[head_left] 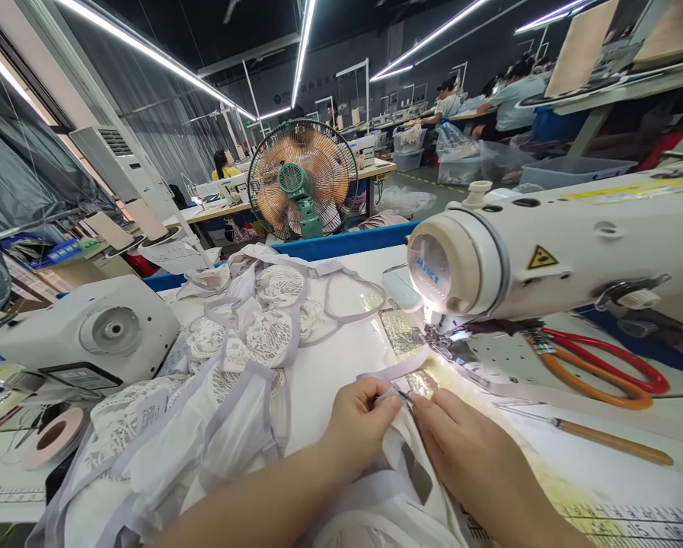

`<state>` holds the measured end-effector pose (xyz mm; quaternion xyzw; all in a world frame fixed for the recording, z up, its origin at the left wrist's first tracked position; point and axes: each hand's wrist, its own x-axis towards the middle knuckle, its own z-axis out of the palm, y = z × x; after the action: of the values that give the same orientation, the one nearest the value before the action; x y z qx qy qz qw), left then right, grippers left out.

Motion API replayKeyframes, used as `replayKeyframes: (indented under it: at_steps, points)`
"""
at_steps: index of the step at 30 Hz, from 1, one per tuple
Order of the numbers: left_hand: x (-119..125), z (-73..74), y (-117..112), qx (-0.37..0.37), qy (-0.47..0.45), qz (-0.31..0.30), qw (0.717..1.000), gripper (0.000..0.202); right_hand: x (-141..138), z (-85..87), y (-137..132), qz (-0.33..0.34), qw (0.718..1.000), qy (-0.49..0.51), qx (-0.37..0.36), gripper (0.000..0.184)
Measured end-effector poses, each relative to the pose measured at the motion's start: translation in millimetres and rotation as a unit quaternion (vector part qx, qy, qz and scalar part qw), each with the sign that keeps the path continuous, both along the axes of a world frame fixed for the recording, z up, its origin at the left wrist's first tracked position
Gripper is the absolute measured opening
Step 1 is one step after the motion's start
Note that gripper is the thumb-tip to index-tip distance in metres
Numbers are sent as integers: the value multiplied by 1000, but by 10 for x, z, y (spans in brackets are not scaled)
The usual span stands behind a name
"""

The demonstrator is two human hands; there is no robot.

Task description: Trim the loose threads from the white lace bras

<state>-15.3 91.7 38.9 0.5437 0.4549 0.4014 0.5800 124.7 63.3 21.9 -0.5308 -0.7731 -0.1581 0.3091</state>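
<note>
The left hand (359, 426) held a pale lavender strap (405, 368) in a pinched grip, just before the sewing machine (547, 243). The right hand (461, 449) was beside it, its grip narrow; what it held could not be told. Lace bras (269, 335) covered the surface (314, 392) leftward; a wooden-handled tool (615, 442) lay right.

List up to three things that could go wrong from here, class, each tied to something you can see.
The lavender strip might twist or pucker, since both the left hand and right hand grip fabric near the sewing machine.
The left forearm could drag the garment pile beside it.
The wooden-handled tool might poke the right hand, as its thin shaft points that way.
</note>
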Motion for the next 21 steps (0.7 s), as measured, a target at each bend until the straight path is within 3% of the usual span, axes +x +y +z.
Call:
replayKeyframes:
  at_steps: [6,9,11,15,18,21]
  points:
    - [3,17,-56,4,0,-74,997,26,39,-16,136,-15,995,52,-82,22]
    - [-21,27,-34,0,-4,-60,998,27,124,-27,149,-26,991,106,-72,19]
    - [-34,26,-7,1,1,-50,999,26,187,-3,133,6,983,158,-91,21]
    - [-43,9,25,34,36,-53,997,21,236,120,94,116,947,218,-204,19]
    - [-45,-3,20,64,66,-71,993,17,209,205,97,133,927,227,-267,20]
    - [-39,-5,11,109,89,-70,988,12,180,223,112,127,932,200,-273,22]
